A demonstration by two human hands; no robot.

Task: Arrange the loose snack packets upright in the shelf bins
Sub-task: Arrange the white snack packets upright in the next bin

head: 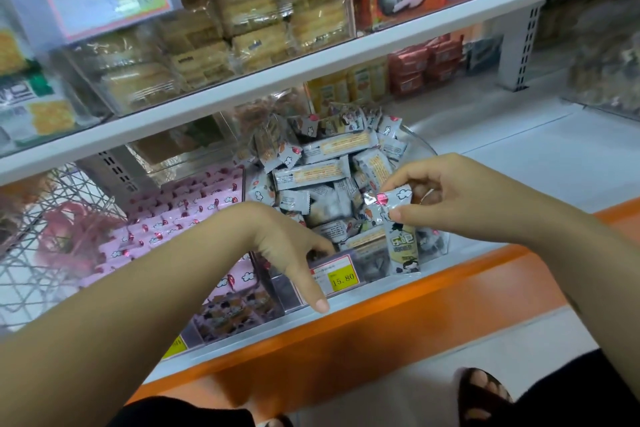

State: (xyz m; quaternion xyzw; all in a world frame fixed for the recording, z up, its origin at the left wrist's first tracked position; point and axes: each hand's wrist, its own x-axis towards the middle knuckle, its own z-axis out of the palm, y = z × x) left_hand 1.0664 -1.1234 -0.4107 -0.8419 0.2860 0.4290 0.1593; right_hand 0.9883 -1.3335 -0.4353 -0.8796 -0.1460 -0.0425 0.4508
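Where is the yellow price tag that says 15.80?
Head view, low centre: the yellow price tag is on the front of the clear bin, beside the thumb of the left hand and left of the packet the right hand pinches.

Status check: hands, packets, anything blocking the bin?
Right hand pinching grey packet, upright at clear bin front. Left hand at bin's front edge, grip unclear. Loose pile jumbled behind.
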